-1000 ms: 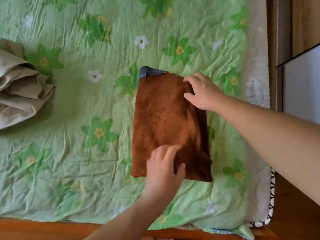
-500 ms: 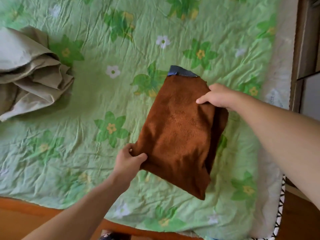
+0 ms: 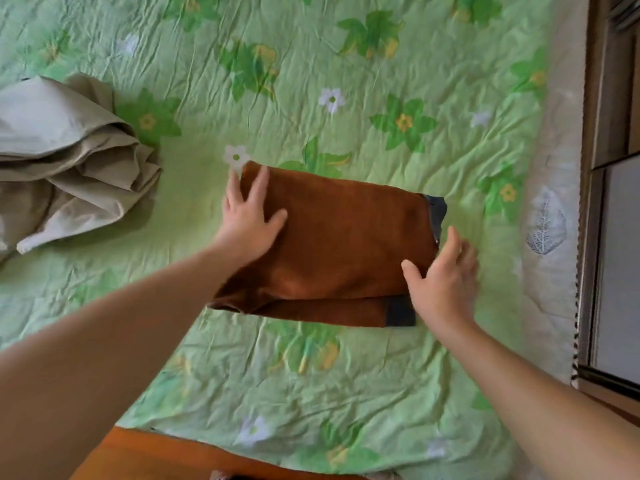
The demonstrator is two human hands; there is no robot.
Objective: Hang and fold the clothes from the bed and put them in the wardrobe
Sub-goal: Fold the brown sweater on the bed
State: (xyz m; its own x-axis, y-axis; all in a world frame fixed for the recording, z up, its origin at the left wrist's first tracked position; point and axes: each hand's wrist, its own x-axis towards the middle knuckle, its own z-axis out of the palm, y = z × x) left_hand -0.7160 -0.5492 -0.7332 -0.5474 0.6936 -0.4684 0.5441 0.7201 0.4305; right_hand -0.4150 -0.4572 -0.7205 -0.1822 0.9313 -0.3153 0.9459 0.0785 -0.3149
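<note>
A folded brown garment (image 3: 343,244) with dark blue trim at its right end lies crosswise on the green flowered bedspread (image 3: 346,81). My left hand (image 3: 247,216) rests flat on its left end, fingers spread. My right hand (image 3: 441,278) presses against its right end beside the blue trim, fingers apart. Neither hand grips the cloth. A crumpled beige garment (image 3: 65,161) lies at the left edge of the bed.
The orange wooden bed frame (image 3: 156,455) runs along the near edge. A white leaf-patterned mattress border (image 3: 550,220) lies at the right. Beyond it stands brown and grey furniture (image 3: 613,237).
The brown garment was turned from lengthwise to crosswise, its blue trim now at the right. Both hands let go of their grip and now lie flat on its ends.
</note>
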